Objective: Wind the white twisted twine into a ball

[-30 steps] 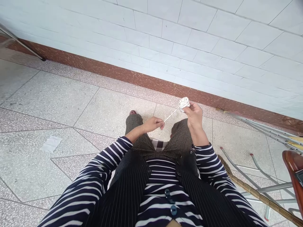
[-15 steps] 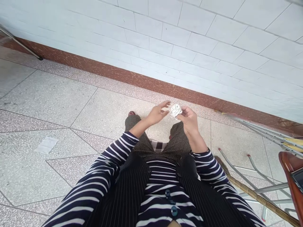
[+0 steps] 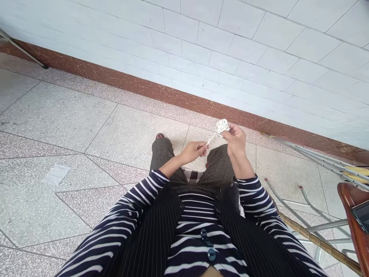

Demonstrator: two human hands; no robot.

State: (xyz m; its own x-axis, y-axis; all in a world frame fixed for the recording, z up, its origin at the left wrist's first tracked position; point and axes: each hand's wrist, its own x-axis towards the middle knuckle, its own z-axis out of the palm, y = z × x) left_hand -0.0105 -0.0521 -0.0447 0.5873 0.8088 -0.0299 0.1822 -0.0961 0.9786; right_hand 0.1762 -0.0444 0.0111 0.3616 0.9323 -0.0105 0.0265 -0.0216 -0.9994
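Note:
Between the thumb and fingers of my right hand (image 3: 236,142) is a white, flower-like bundle (image 3: 222,126) with folded or wound layers. A thin white strand (image 3: 211,139) runs from it down to my left hand (image 3: 196,150). The left fingers pinch the strand's lower end. A small crinkled white bit shows beside the strand. I cannot tell whether the bundle is paper, cloth or string. Both hands are in front of my knees, above the floor.
Ahead is a white tiled wall (image 3: 184,57) with a red-brown skirting (image 3: 138,85). To the right are metal crutch-like poles (image 3: 311,155), metal legs (image 3: 284,202), a woven-looking stick (image 3: 319,244) and a brown wooden seat (image 3: 350,207). A white paper (image 3: 56,174) lies on the floor at left.
My left hand has closed from spread fingers to a pinch on the strand and lowered slightly. My right hand has shifted up and right with the bundle, leaving the strand stretched between them.

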